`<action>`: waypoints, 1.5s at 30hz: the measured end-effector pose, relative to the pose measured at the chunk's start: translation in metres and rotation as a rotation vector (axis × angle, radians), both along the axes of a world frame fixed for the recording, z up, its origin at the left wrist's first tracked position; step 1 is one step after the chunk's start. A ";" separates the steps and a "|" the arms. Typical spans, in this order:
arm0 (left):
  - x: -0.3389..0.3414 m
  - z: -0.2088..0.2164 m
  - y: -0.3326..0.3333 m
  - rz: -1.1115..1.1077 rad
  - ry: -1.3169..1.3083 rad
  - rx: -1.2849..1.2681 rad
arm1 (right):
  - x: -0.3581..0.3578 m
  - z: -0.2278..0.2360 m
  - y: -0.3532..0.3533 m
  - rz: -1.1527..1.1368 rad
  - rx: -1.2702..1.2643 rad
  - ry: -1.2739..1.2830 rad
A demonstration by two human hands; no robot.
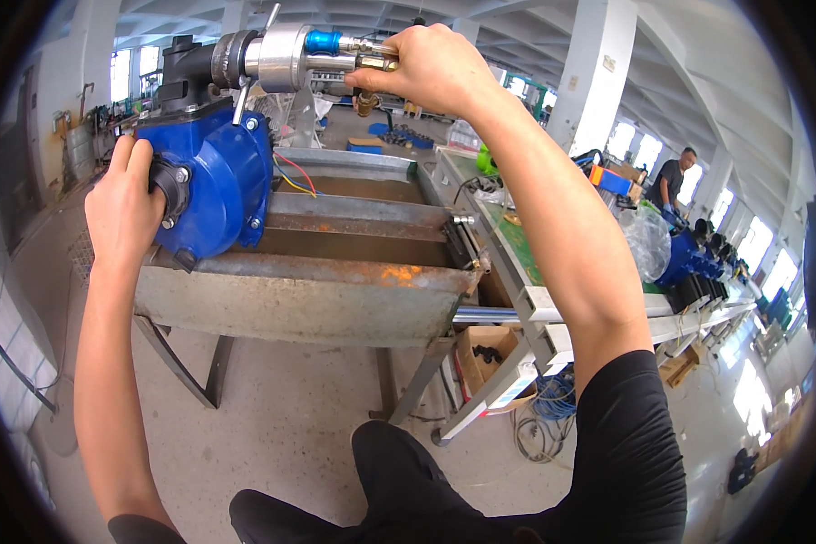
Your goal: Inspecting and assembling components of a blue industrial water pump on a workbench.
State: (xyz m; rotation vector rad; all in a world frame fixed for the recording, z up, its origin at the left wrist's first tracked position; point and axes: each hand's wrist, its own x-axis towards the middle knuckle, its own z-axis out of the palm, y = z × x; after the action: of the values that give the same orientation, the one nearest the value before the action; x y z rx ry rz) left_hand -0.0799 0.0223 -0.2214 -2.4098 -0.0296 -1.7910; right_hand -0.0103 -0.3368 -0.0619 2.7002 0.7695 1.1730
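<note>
A blue pump (213, 181) with black ports and colored wires sits over the near left end of a metal water trough (299, 304). My left hand (118, 213) is closed on the black side flange (174, 189) of the pump, its fingers hooked over the rim. On the pump's black top outlet (186, 72) a silver cylindrical coupling (284, 57) with lever handles lies sideways. From its right end run a blue connector (323, 42) and metal pipe fittings (376, 62). My right hand (440, 72) is closed round these fittings, and a brass piece hangs below it.
Brownish water fills the trough's sections. To the right a green-topped workbench (508, 231) carries plastic bags and a row of blue pumps (689, 258); a co-worker (669, 181) stands behind it. Below are a cardboard box (485, 363) and coiled blue cable (553, 399).
</note>
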 end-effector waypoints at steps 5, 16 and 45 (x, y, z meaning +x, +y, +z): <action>-0.002 -0.007 0.009 -0.077 -0.028 0.132 | 0.007 -0.002 0.000 0.053 0.008 -0.057; 0.007 0.001 0.001 0.043 0.035 0.129 | 0.009 -0.004 0.001 -0.006 -0.034 -0.099; 0.004 -0.006 0.010 -0.090 -0.082 0.142 | 0.001 -0.006 0.001 0.085 0.071 -0.041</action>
State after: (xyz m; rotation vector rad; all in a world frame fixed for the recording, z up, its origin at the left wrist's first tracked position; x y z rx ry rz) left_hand -0.0755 0.0325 -0.2274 -2.2727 0.1933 -1.8612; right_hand -0.0090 -0.3353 -0.0676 2.7147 0.8607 1.2941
